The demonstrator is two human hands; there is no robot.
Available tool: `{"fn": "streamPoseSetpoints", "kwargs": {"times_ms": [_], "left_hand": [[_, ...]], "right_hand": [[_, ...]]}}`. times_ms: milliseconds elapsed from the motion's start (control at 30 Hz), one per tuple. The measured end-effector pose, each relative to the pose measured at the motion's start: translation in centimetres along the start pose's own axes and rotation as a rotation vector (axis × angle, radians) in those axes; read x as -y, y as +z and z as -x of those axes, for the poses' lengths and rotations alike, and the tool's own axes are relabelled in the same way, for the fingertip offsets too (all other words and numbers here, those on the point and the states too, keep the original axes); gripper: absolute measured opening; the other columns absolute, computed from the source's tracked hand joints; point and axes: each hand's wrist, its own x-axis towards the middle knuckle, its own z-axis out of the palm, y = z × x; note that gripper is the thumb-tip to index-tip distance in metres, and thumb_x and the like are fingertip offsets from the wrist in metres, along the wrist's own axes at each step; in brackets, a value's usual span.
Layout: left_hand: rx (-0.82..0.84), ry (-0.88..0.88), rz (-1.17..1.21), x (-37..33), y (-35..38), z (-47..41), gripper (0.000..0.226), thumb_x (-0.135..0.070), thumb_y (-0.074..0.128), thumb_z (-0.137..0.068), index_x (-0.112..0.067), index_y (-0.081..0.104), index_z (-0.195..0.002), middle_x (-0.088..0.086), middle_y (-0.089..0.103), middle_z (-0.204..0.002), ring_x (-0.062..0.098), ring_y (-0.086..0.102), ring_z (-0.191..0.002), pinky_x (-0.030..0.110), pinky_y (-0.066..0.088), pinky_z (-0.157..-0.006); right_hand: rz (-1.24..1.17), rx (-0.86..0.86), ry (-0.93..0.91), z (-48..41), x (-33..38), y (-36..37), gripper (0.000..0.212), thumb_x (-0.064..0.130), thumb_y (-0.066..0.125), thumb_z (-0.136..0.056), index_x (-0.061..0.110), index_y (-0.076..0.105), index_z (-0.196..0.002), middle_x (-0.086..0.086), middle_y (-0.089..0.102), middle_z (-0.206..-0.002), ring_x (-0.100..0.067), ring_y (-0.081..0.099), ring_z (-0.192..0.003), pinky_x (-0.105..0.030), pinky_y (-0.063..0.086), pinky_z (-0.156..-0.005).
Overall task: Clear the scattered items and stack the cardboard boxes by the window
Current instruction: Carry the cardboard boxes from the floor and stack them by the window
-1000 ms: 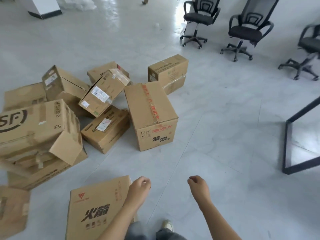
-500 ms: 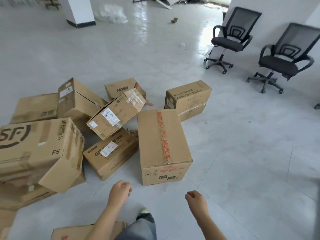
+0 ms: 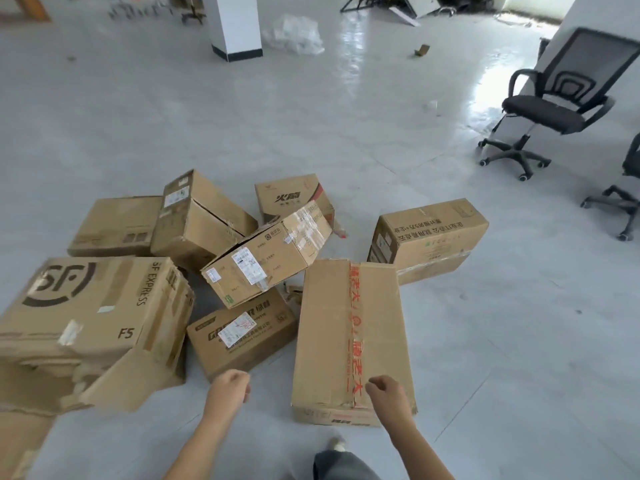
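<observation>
Head view: pickup step, nothing lifted yet. Left hand (image 3: pixel 230 386) and right hand (image 3: pixel 388 393) both have fingers curled in and hold nothing. The right one hovers over the near end of the red-taped box (image 3: pixel 346 323) (contact or not, cannot tell); the left is over bare floor (image 3: pixel 502 341) just beside that box. Next move likely calls for opening both hands and gripping the box by opposite sides, since it looks too big for one. It lies flat on the floor, sealed, near edge crumpled, at the right of a loose pile: SF Express box (image 3: pixel 86 317) with a hanging flap, labelled box (image 3: pixel 270 254) tilted on others. No window in view.
</observation>
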Motion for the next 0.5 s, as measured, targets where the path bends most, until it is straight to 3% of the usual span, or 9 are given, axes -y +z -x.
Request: {"fn": "streamPoseSetpoints", "kwargs": {"times_ms": [100, 200, 400, 500], "left_hand": [[-0.064, 0.066, 0.015, -3.3, 0.0, -1.2, 0.025, -0.009, 0.045, -0.094, -0.013, 0.055, -0.072, 0.012, 0.061, -0.082, 0.026, 0.055, -0.079, 0.029, 0.038, -0.066], [-0.087, 0.064, 0.012, -4.6, 0.3, -1.8, 0.022, -0.011, 0.045, -0.094, -0.009, 0.058, -0.077, 0.013, 0.062, -0.084, 0.025, 0.055, -0.081, 0.028, 0.039, -0.065], [-0.147, -0.080, -0.009, -2.7, -1.7, -3.7, 0.025, -0.012, 0.045, -0.094, -0.015, 0.054, -0.071, 0.013, 0.062, -0.082, 0.026, 0.056, -0.078, 0.031, 0.040, -0.070], [-0.181, -0.140, 0.037, -2.9, -3.6, -6.4, 0.026, -0.012, 0.046, -0.095, -0.014, 0.053, -0.069, 0.013, 0.061, -0.081, 0.027, 0.055, -0.079, 0.033, 0.040, -0.074]], "right_hand": [[-0.009, 0.024, -0.032, -3.4, 2.2, -0.9, 0.033, 0.019, 0.048, -0.093, 0.008, 0.055, -0.123, -0.005, 0.059, -0.123, -0.015, 0.055, -0.098, -0.026, 0.045, -0.080], [0.026, 0.094, -0.039, -5.8, 4.3, -0.4, 0.033, 0.021, 0.047, -0.092, 0.009, 0.057, -0.121, -0.005, 0.061, -0.119, -0.015, 0.057, -0.089, -0.025, 0.047, -0.071], [0.094, 0.199, -0.051, -8.3, 6.6, 2.6, 0.032, 0.018, 0.048, -0.092, 0.007, 0.057, -0.121, -0.003, 0.058, -0.101, -0.016, 0.051, -0.088, -0.025, 0.040, -0.077], [0.113, 0.198, -0.035, -9.2, 8.1, 4.1, 0.031, 0.019, 0.049, -0.092, 0.009, 0.058, -0.119, -0.005, 0.061, -0.110, -0.019, 0.055, -0.100, -0.026, 0.040, -0.085]]}}
